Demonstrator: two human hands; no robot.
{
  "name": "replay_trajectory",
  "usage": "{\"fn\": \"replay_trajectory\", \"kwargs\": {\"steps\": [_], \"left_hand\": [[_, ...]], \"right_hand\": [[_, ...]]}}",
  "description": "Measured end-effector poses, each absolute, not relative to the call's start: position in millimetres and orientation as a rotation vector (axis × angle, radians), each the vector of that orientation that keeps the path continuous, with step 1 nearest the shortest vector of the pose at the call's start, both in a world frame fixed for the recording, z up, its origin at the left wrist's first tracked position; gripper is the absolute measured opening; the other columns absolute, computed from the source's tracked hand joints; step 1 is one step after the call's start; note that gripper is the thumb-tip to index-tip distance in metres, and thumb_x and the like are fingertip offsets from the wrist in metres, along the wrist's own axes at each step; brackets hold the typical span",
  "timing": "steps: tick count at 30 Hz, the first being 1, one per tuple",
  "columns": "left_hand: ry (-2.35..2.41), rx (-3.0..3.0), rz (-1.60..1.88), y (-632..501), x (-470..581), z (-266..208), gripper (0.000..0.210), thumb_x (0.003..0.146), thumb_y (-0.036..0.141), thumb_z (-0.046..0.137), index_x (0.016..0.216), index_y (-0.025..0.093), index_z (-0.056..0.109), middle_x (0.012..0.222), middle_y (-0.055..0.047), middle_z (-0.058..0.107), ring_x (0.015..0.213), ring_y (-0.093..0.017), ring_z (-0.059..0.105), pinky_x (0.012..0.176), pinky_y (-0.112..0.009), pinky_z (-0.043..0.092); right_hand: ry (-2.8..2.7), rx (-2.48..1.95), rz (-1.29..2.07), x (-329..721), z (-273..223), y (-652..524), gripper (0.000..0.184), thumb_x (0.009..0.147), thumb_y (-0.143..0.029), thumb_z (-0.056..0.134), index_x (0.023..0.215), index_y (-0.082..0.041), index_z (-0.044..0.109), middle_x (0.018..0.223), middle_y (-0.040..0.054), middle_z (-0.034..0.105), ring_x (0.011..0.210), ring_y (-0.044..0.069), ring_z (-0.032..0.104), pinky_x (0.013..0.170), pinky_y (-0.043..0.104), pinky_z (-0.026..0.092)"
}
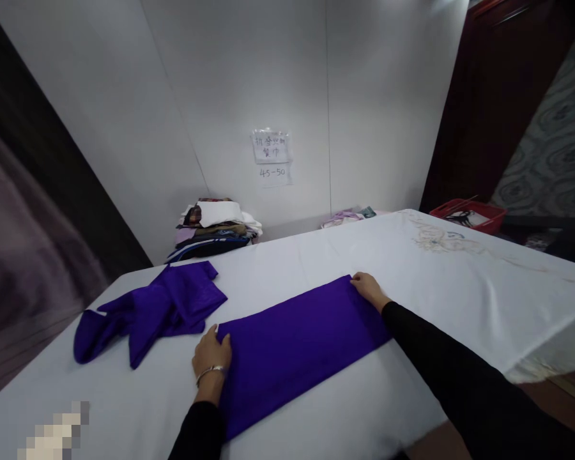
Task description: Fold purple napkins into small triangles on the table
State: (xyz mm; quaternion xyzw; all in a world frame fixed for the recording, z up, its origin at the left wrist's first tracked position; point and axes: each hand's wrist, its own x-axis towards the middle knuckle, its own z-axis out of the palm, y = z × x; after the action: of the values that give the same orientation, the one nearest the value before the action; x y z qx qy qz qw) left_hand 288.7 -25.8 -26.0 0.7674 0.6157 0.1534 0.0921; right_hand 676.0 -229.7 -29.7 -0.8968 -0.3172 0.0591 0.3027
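A purple napkin (301,348), folded into a long flat rectangle, lies slantwise on the white-covered table. At its far left corner is my left hand (213,355), with a bracelet on the wrist; thumb and fingers are closed on the edge. My right hand (368,289) pinches the far right corner between thumb and fingertips. The cloth looks smooth, with a darker band by its right end. To the left of my left hand, apart from it, a second purple napkin (156,306) lies crumpled.
Against the wall stands a stack of folded clothes (215,230). Farther right are some pale fabrics (342,218). A red basket (493,220) is beyond the far right edge of the table (460,294). Handwritten paper signs (272,156) hang on the wall.
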Motion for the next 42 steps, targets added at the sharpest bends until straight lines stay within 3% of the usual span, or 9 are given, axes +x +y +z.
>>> {"fn": "replay_trajectory", "kwargs": {"steps": [8,14,22,28,33,37,42], "left_hand": [[1.730,1.988,0.611,-14.7,282.8,-31.3,0.039,0.082,0.032,0.043,0.118,0.019,0.051,0.107,-0.008,0.064,0.097,-0.022,0.060,0.082,-0.032,0.046],[1.746,2.094,0.550,-10.5,282.1,-35.7,0.040,0.081,0.029,0.042,0.118,0.018,0.051,0.107,-0.009,0.064,0.098,-0.025,0.059,0.083,-0.035,0.046],[1.664,2.195,0.612,-1.6,275.2,-48.0,0.044,0.080,0.029,0.043,0.121,0.014,0.048,0.109,-0.011,0.062,0.095,-0.023,0.059,0.085,-0.034,0.045],[1.494,2.607,0.750,-43.2,300.1,-30.5,0.046,0.085,0.037,0.037,0.123,0.013,0.047,0.128,-0.013,0.049,0.121,-0.024,0.041,0.100,-0.039,0.033],[1.212,2.799,0.265,-82.3,330.1,-33.4,0.057,0.085,0.049,0.034,0.133,0.019,0.036,0.145,-0.007,0.027,0.133,-0.025,0.020,0.106,-0.051,0.017],[1.222,2.759,0.063,-78.4,321.0,-40.7,0.068,0.083,0.061,0.026,0.136,0.018,0.032,0.146,-0.006,0.024,0.135,-0.024,0.016,0.107,-0.052,0.012],[1.400,2.697,0.053,-53.6,276.8,-41.0,0.071,0.082,0.063,0.022,0.137,0.019,0.028,0.147,-0.006,0.021,0.135,-0.025,0.013,0.107,-0.052,0.012]], "right_hand": [[-0.959,-2.305,0.183,685.1,-36.5,-230.3,0.020,0.080,-0.029,0.046,0.081,-0.019,0.063,0.077,0.0003,0.066,0.070,0.014,0.059,0.059,0.021,0.039],[-0.988,-2.403,0.141,686.5,-34.3,-216.0,0.013,0.074,-0.025,0.053,0.074,-0.018,0.065,0.073,0.0025,0.064,0.070,0.016,0.056,0.058,0.024,0.035],[-1.024,-2.474,0.061,682.4,-24.5,-219.1,0.024,0.078,-0.026,0.053,0.096,-0.014,0.064,0.092,0.0098,0.065,0.086,0.021,0.058,0.072,0.028,0.041],[-1.483,-2.178,0.093,597.8,-17.2,-219.0,0.044,0.084,-0.035,0.047,0.124,-0.017,0.050,0.130,0.0099,0.048,0.120,0.021,0.041,0.100,0.034,0.029],[-2.006,-1.887,0.372,510.8,-21.4,-203.4,0.065,0.085,-0.058,0.035,0.139,-0.024,0.027,0.146,0.0070,0.021,0.134,0.024,0.015,0.107,0.047,0.011],[-2.026,-2.069,0.317,528.0,-30.1,-201.6,0.067,0.085,-0.062,0.028,0.138,-0.022,0.028,0.146,0.0091,0.022,0.134,0.025,0.013,0.106,0.050,0.007],[-1.649,-2.514,0.106,611.5,-52.4,-250.1,0.064,0.086,-0.057,0.025,0.138,-0.019,0.030,0.145,0.0090,0.024,0.133,0.026,0.017,0.104,0.051,0.015]]}}
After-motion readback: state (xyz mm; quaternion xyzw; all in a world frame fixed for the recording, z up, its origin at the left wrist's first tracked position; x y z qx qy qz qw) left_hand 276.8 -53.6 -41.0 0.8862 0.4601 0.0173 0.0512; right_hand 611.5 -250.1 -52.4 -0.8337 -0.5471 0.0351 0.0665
